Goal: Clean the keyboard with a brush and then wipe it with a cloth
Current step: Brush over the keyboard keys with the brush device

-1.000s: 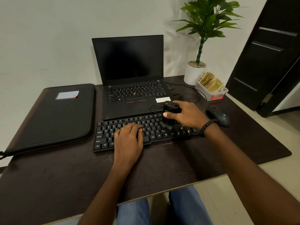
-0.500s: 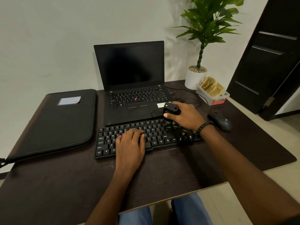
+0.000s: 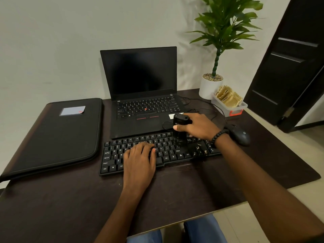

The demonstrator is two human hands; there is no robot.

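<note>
Keyboard (image 3: 140, 151) middle keys hidden under left hand (image 3: 139, 161).

Brightness: dim, soft indoor light; the dark desk (image 3: 175, 199) swallowed detail
Source: appeared to come from above and the front; the exact lamp could not be told
Shadows: the plant (image 3: 226, 23) cast a faint leafy shadow on the wall (image 3: 52, 41)
Glare: none on the black laptop screen (image 3: 140, 72)
Focus: sharp at centre; the brush (image 3: 180, 130) bristles were smeared
Distortion: wide-angle bend tilted the door (image 3: 289, 58) at the right edge
</note>
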